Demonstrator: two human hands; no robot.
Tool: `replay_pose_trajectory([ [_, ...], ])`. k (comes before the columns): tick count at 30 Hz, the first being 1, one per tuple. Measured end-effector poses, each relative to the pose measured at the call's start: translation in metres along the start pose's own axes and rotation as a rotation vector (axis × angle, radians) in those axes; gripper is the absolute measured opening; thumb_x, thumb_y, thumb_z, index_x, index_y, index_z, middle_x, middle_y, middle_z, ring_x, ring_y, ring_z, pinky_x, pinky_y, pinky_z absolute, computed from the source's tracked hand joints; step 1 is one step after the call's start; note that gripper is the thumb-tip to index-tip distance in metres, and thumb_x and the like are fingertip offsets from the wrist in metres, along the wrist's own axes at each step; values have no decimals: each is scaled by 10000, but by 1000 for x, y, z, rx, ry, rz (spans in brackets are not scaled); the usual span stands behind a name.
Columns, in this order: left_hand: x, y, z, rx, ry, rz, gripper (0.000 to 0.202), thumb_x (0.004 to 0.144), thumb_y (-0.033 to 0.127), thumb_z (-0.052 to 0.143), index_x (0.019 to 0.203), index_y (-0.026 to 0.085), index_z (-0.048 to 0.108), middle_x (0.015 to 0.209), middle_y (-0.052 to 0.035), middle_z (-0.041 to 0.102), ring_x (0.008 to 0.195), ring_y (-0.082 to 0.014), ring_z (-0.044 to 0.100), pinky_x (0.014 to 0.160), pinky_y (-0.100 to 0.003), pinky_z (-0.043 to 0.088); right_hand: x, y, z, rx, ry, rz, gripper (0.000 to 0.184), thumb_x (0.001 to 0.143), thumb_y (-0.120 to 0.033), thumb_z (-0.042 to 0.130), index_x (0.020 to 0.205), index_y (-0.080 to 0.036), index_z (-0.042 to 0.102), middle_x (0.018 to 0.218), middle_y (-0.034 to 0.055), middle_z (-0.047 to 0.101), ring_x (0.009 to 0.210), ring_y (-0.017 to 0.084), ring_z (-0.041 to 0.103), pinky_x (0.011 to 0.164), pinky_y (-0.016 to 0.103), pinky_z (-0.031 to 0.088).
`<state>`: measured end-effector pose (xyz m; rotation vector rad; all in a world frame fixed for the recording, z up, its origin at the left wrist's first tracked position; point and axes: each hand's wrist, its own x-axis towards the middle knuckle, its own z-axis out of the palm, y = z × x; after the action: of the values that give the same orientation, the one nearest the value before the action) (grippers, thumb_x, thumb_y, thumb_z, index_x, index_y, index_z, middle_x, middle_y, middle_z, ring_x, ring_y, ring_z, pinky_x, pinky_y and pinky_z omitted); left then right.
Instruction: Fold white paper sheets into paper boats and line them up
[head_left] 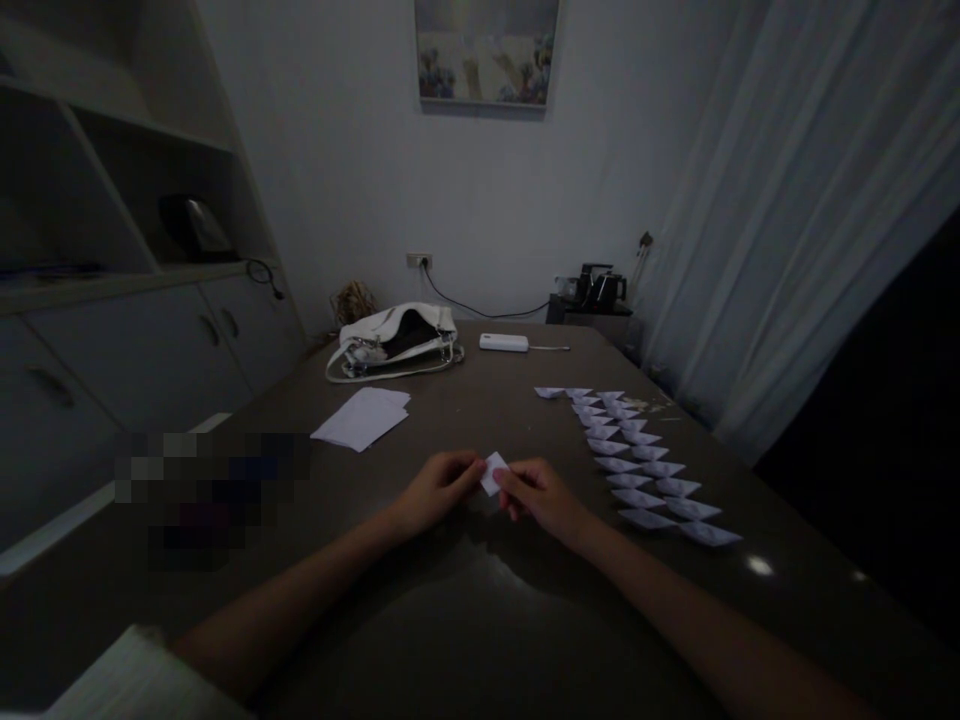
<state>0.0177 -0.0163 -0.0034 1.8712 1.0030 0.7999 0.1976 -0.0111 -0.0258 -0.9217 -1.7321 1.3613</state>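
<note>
A small folded piece of white paper [493,472], roughly diamond-shaped, is held up between both hands above the dark table. My left hand [442,488] pinches its left corner between thumb and fingers. On the opposite side, my right hand [541,497] grips the paper with its thumb on the near face. To the right stand two rows of folded paper boats [632,463], running away from me. A loose stack of white paper sheets [363,417] lies to the left, beyond my left hand.
Farther back on the table [480,400] rest a white handbag [397,335] and a white power bank [503,342] with a short cable. Something pixelated [214,490] covers the left side. A sheer curtain [742,200] hangs at the right, and cabinets [150,340] line the left wall.
</note>
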Motion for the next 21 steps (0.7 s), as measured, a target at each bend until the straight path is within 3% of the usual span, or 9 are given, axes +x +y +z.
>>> replay_pose_trajectory([
  [5, -2, 2, 2, -3, 31, 29, 412, 873, 478, 395, 734, 120, 544, 613, 28, 434, 560, -99, 402, 507, -205, 317, 0, -4, 3, 122, 49, 71, 452, 717, -589, 578, 625, -146, 584, 524, -16, 531, 418, 71, 437, 398, 192, 277],
  [9, -1, 1, 3, -20, 70, 42, 410, 876, 473, 393, 729, 118, 536, 611, 28, 431, 566, -100, 400, 516, -208, 321, -2, -8, 6, 88, -23, 91, 516, 754, -621, 508, 631, -130, 603, 498, -2, 546, 393, 56, 388, 394, 189, 249],
  [14, 0, -2, 4, -22, 64, 22, 420, 866, 487, 412, 728, 112, 543, 609, 28, 430, 560, -93, 384, 495, -199, 302, 0, -3, 5, 34, 4, 60, 500, 742, -613, 534, 593, -138, 574, 487, -15, 517, 415, 66, 436, 414, 187, 292],
  [17, 0, -3, 4, -90, 3, -7, 434, 853, 506, 431, 718, 110, 547, 589, 34, 426, 533, -82, 365, 472, -189, 284, 0, 1, 2, -18, -49, 13, 490, 748, -600, 538, 583, -140, 567, 499, -17, 513, 419, 67, 437, 421, 191, 311],
  [21, -1, -4, 4, -178, -169, -47, 439, 855, 496, 441, 712, 103, 575, 573, 26, 459, 516, -77, 382, 469, -187, 285, -3, -2, 0, -41, -243, 66, 441, 776, -542, 539, 592, -141, 565, 523, -14, 533, 411, 65, 444, 414, 189, 320],
])
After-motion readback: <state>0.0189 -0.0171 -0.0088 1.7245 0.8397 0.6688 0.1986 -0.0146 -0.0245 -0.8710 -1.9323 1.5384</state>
